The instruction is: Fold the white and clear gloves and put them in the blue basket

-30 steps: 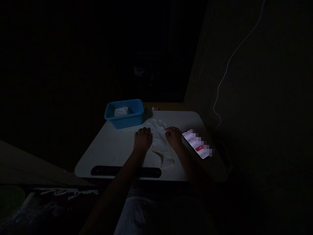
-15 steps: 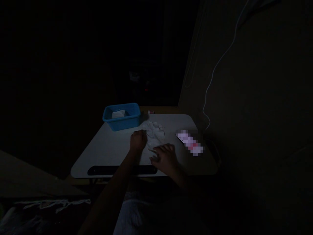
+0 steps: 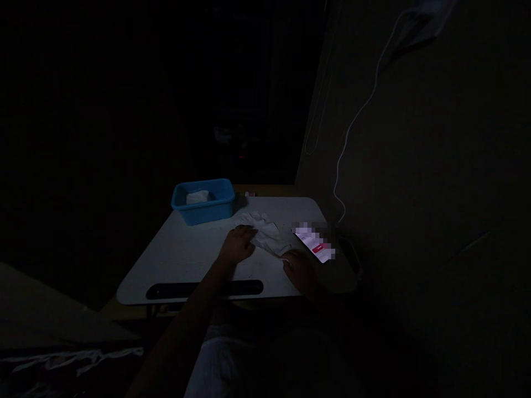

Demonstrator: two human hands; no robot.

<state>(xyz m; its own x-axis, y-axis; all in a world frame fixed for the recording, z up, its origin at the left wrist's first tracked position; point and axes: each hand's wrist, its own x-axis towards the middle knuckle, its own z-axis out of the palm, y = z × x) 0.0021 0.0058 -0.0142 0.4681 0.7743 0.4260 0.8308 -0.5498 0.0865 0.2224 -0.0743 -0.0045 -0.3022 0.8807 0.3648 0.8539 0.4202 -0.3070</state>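
In this gloom the right hand [image 3: 299, 270] pinches the white glove [image 3: 267, 235] — the left hand [image 3: 239, 244] touches it, grip too dim to tell — behind the table [image 3: 178, 254]'s near edge.

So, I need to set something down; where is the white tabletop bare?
The white tabletop looks bare at left, between the blue bin and black slot, and at back right, beyond the phone. Crowded: centre, where left hand and right hand touch the white glove.
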